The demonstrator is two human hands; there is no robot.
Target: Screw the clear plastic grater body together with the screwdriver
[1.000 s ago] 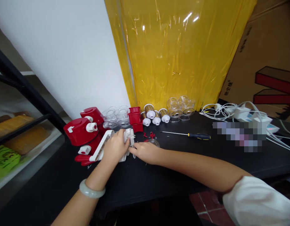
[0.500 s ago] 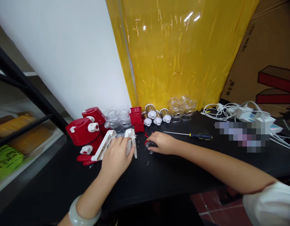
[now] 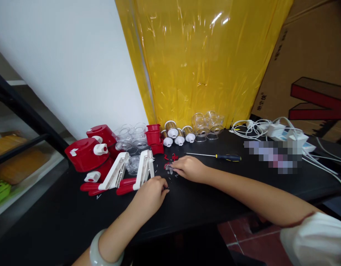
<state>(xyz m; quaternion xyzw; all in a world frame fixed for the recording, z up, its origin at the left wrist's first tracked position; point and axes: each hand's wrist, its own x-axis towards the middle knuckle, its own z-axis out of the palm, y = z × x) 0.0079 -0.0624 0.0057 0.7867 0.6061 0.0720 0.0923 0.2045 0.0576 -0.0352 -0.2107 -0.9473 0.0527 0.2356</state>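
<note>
Now that the left hand (image 3: pixel 150 194) has let go of the white handle parts (image 3: pixel 144 170), fingers curled over small screws on the tabletop (image 3: pixel 203 207), the right hand (image 3: pixel 188 168) pinches a clear piece (image 3: pixel 168 167) beside them.

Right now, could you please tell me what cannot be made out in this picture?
- Head view: a pixelated patch blurs whatever lies beside the chargers.
- What the left hand pinches is hidden under its fingers.
- The small clear piece at the right hand is too small to identify.
- The loose bits on the black table are too small to tell.
</note>
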